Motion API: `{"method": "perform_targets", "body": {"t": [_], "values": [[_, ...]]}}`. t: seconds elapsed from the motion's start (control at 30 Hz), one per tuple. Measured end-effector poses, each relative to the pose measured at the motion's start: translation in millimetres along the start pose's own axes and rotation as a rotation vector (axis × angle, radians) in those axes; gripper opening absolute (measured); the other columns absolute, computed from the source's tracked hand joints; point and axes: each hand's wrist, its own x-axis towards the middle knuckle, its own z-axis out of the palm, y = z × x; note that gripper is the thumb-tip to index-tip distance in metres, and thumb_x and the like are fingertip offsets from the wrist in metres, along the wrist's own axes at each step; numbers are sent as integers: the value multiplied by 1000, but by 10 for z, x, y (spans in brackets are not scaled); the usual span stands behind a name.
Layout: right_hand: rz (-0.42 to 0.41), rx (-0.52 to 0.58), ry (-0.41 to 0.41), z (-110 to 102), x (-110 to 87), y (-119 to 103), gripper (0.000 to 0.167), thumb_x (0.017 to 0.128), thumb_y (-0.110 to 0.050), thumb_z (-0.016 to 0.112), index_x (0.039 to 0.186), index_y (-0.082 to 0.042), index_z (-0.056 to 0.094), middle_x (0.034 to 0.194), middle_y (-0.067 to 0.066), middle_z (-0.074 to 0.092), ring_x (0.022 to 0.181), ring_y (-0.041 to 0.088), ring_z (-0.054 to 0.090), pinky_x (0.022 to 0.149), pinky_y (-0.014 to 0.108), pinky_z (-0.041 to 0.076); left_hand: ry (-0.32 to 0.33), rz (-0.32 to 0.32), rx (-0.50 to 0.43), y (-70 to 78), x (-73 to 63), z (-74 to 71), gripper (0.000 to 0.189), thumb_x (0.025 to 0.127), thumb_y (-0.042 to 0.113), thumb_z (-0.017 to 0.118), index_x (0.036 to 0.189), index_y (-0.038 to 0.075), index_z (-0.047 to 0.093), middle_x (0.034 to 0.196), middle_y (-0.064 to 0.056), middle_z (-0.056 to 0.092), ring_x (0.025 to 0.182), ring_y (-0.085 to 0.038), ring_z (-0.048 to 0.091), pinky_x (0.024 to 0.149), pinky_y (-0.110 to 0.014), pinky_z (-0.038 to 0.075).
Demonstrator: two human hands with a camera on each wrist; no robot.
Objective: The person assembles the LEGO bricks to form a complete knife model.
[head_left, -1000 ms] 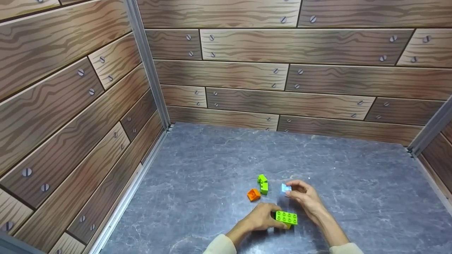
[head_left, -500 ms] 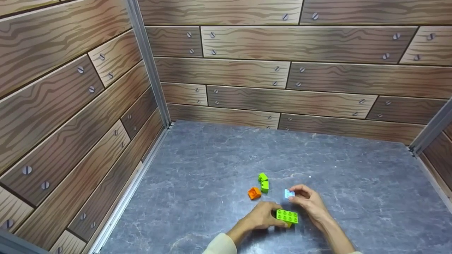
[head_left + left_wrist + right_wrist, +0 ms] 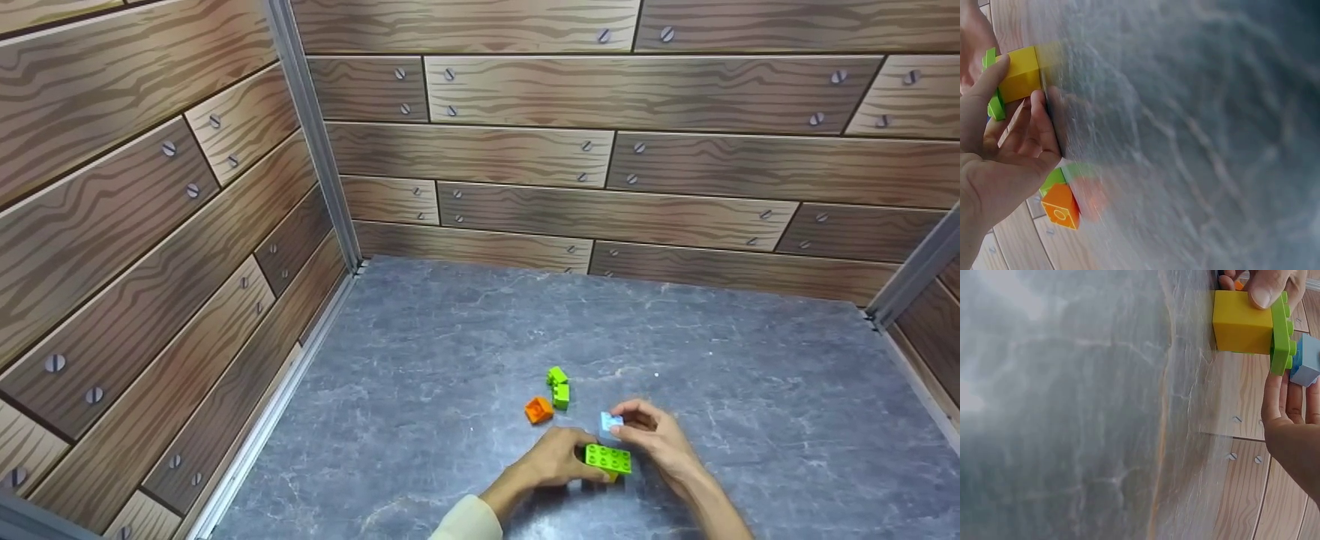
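Observation:
My left hand [image 3: 555, 457] grips a yellow toy brick [image 3: 1021, 72] that stands on the table. On top of that brick sits a flat green studded plate [image 3: 608, 458], which juts past it to one side. Between thumb and fingers, my right hand [image 3: 664, 444] pinches a light blue brick [image 3: 610, 423]. In the head view the blue brick appears just beyond the plate's far edge. The right wrist view puts this blue brick [image 3: 1307, 360] close to the plate's studs; whether they touch, I cannot tell.
Beyond the left hand, an orange brick [image 3: 538, 410] lies tipped with its hollow side showing. Next to it are two small green pieces, a nearer one [image 3: 561, 396] and a farther one [image 3: 556, 376]. Wood-patterned walls [image 3: 480, 161] enclose the grey marbled table [image 3: 420, 337].
My right hand has brought the blue brick nearer to me, close to the green plate. The left hand keeps its grip on the yellow brick and has barely moved.

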Motion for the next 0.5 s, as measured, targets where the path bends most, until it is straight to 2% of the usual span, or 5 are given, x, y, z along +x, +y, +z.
{"method": "perform_targets", "body": {"t": [0.13, 0.3, 0.5], "values": [[-16, 11, -49, -1, -30, 3, 40, 92, -6, 77, 122, 12, 59, 111, 8, 65, 103, 18, 62, 89, 28, 52, 2, 0, 0, 3, 2, -6, 24, 83, 31, 89, 94, 15, 75, 74, 17, 52, 68, 5, 43, 62, -13, 37], [-14, 3, -96, -9, -48, 6, 39, 93, -10, 77, 122, 11, 59, 109, 7, 65, 102, 19, 62, 87, 31, 53, 0, -10, 1, 3, -1, -4, 25, 83, 32, 89, 92, 15, 74, 74, 13, 55, 68, 5, 43, 62, -13, 36], [1, -34, -114, -21, -61, 14, 41, 92, -14, 79, 121, 8, 61, 112, 8, 64, 104, 22, 62, 88, 32, 53, 9, -17, -5, 8, -17, -13, 26, 81, 32, 91, 93, 14, 76, 76, 16, 55, 70, 5, 44, 64, -13, 39]]}}
